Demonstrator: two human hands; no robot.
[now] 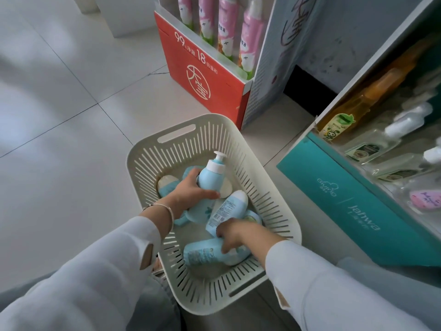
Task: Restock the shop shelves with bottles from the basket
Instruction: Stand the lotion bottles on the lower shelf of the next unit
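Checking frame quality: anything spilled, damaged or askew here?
Nothing spilled or broken that shows. The bottles in the basket lie jumbled on their sides; only the pump bottle, gripped by the left hand, stands upright. The right hand grips a lying bottle.

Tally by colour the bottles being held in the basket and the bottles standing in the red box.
Light blue, held: 2, the upright pump bottle and the lying bottle.
Pink, in the red box: 4 pink bottles in view; their tops are cut off by the frame.
Total: 6.
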